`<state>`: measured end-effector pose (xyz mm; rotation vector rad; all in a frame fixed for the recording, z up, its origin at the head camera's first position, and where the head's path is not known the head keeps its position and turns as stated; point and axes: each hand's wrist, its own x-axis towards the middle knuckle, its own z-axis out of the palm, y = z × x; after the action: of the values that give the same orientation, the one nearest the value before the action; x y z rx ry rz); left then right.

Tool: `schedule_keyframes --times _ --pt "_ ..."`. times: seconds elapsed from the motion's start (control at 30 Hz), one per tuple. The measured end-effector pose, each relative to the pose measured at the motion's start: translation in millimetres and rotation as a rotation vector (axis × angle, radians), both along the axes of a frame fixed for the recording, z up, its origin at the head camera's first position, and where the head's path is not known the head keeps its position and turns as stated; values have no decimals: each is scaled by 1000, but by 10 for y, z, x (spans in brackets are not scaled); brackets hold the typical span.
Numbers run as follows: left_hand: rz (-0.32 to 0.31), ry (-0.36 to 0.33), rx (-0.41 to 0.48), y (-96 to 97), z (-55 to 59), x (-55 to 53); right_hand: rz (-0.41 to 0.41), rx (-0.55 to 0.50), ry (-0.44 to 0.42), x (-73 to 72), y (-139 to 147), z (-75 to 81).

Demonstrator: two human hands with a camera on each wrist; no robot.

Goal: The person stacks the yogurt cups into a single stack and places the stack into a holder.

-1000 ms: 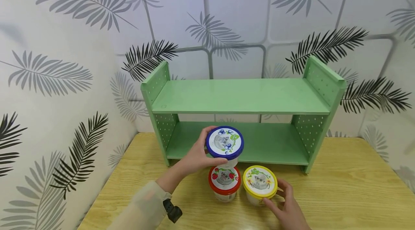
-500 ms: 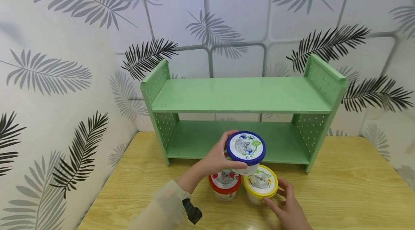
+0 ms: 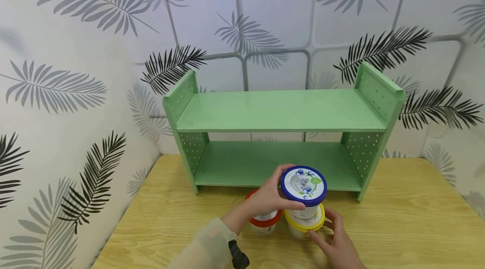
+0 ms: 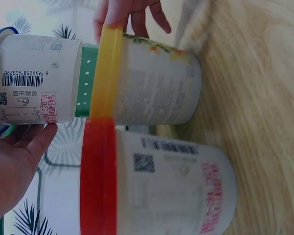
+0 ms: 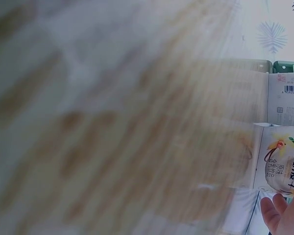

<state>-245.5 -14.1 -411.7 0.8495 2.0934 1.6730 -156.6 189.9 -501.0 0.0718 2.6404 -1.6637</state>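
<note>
Lower centre of frame: the left hand [image 3: 270,198] grips the blue-lidded tub [image 3: 304,185] around its side, leaving its base free above the yellow-lidded tub [image 3: 301,226], which the right hand [image 3: 337,243] clasps, apparently for steadiness.

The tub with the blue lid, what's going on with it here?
A person's left grip holds a round white tub with a blue lid above a round yellow-lidded white tub, with a gap between them. The right grip holds the yellow-lidded one, which stands on the wooden table. A round red-lidded white tub stands beside it, in front of a green two-level shelf.
</note>
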Motion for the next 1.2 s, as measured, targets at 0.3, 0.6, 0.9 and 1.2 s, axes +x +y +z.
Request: schedule_keyframes --times 0.3,0.6,0.9,1.2 --pt "-26 -22 -10 42 -73 18 9 16 -8 -2 -20 11" --pt "-82 -65 36 29 -139 21 -1 21 18 13 -21 -1" --pt "-87 -59 17 21 -131 3 2 36 -2 -22 -7 -22" --pt "-36 37 -54 -152 -87 -50 -6 34 11 -39 -20 -50"
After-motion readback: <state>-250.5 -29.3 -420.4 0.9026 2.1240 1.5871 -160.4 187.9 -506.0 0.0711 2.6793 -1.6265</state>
